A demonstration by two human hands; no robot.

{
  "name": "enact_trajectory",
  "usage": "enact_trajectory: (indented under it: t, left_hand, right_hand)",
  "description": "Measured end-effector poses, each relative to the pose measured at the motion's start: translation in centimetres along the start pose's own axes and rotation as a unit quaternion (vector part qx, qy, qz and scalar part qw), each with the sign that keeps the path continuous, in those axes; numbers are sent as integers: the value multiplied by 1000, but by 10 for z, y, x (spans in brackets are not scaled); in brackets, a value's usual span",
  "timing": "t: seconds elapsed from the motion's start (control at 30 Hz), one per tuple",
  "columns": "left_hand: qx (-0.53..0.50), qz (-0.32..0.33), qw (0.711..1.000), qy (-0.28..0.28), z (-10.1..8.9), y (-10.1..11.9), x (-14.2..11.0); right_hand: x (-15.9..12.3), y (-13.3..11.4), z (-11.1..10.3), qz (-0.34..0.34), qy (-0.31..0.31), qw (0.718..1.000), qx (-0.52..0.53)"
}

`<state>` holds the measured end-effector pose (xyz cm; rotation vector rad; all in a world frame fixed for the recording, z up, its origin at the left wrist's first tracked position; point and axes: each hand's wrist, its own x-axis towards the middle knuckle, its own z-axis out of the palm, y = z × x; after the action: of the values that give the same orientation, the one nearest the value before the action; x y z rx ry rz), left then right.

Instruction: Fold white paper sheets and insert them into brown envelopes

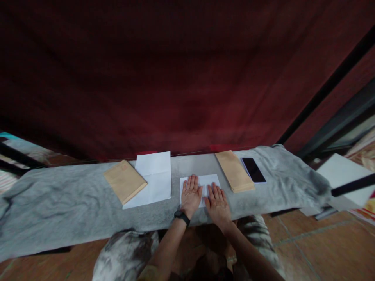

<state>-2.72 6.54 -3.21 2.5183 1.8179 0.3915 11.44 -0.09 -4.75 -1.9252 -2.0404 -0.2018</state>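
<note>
I watch the left hand [191, 197] and right hand [218, 205] rest flat, gripping nothing. Beneath both, a white rectangular paper sheet [206, 180] lies crosswise.

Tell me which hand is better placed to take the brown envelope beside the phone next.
Probably the right hand: at the right side of the small white paper, it is nearer that envelope than the left hand is.

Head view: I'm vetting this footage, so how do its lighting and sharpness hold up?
Head view: the curtain fades nearly to black at the top; head view: the paper under the left hand and right hand is bright, without strong glare; head view: detail is soft, the mark on the left envelope unreadable.
</note>
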Motion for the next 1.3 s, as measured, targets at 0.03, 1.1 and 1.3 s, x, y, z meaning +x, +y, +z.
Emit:
enact_trajectory:
  t: [0.03, 1.1, 1.3]
  left_hand:
    - [5, -9, 1000, 1, -1, -3, -2]
    - [-2, 101, 995, -20, -26, -15, -43]
    - [2, 107, 994, -15, -24, -14, -43]
  right_hand:
    - [0, 0, 0, 0, 2, 1000, -3]
    - [-4, 9, 9, -28, 57, 998, 4]
    - [-5, -6, 2, -77, 13, 997, 25]
